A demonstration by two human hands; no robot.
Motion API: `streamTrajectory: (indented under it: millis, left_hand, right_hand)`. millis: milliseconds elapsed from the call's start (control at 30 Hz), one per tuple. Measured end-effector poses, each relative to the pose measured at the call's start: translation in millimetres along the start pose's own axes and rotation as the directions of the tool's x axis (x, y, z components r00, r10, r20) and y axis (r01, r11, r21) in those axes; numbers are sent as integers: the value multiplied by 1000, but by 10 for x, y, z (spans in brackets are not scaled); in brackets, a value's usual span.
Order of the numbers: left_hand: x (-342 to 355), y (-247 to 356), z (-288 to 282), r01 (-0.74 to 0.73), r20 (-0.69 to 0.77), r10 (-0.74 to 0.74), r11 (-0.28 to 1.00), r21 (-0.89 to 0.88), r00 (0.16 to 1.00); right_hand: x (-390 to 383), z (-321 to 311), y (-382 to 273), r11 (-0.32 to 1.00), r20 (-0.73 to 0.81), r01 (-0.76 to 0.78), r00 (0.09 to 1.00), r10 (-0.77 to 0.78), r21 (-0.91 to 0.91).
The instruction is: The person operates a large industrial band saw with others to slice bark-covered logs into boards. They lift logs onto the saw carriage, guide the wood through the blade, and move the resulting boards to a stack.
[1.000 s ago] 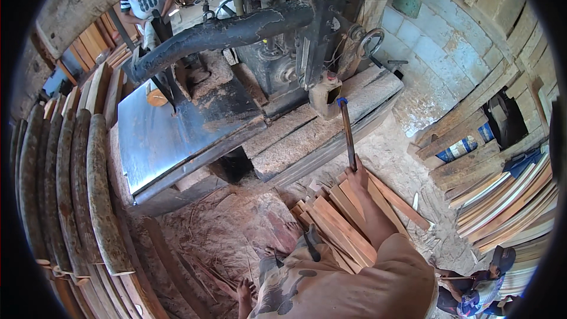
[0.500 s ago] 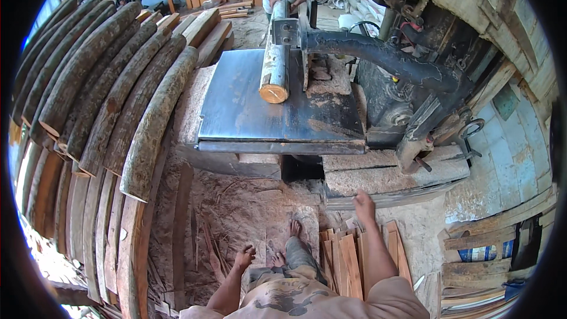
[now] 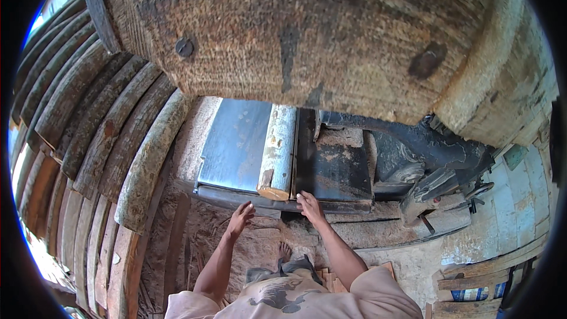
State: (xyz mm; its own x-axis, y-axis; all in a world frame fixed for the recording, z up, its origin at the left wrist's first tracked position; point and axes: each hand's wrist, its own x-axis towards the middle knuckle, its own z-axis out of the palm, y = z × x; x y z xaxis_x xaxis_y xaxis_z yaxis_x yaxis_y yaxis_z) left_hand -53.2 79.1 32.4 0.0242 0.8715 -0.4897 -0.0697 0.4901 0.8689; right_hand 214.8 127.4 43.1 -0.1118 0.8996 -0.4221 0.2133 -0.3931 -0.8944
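Note:
A log with pale, patchy bark lies lengthwise on the dark metal saw table, its cut end at the near edge. A narrow strip runs along its right side; whether it is part of the log I cannot tell. My left hand is held just short of the table's edge, left of the log's end, fingers loosely apart and nothing in them. Beside the log's end on the right, my right hand reaches to the table edge with fingers apart. Whether it touches the wood is unclear. The log's far end is hidden.
A big wooden beam crosses close overhead and blocks the far side. Stacked logs stand along the left. The saw machine's curved dark arm is at the right, above sawdust-covered timber.
The log has come nearer, its end now at the table's front edge. Both my hands have moved forward to it, the right also leftward. The overhead beam now covers the far person.

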Motion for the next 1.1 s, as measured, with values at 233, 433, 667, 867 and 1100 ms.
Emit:
streamTrajectory:
  millis: [233, 433, 667, 867, 1100]
  left_hand:
    - [87, 300, 144, 49, 266, -50, 999, 12, 963]
    - [-669, -86, 217, 61, 354, 3, 984, -170, 935]
    - [-1606, -674, 105, 113, 367, -35, 975, -192, 929]
    - [-2533, -1271, 12, 23, 320, 23, 990, -139, 947]
    - [-3569, -2106, -119, 13, 335, 45, 986, -168, 941]
  right_hand:
    - [7, 199, -3, 921, 329, -304, 919, 216, 244]
    - [-943, 480, 461, 935, 264, -260, 945, 195, 240]
    - [-1983, 744, 760, 944, 273, -250, 944, 187, 217]
    - [-2972, 1000, 1144, 924, 294, -311, 925, 241, 223]
    - [-4122, 1368, 1691, 937, 207, -312, 938, 278, 154]
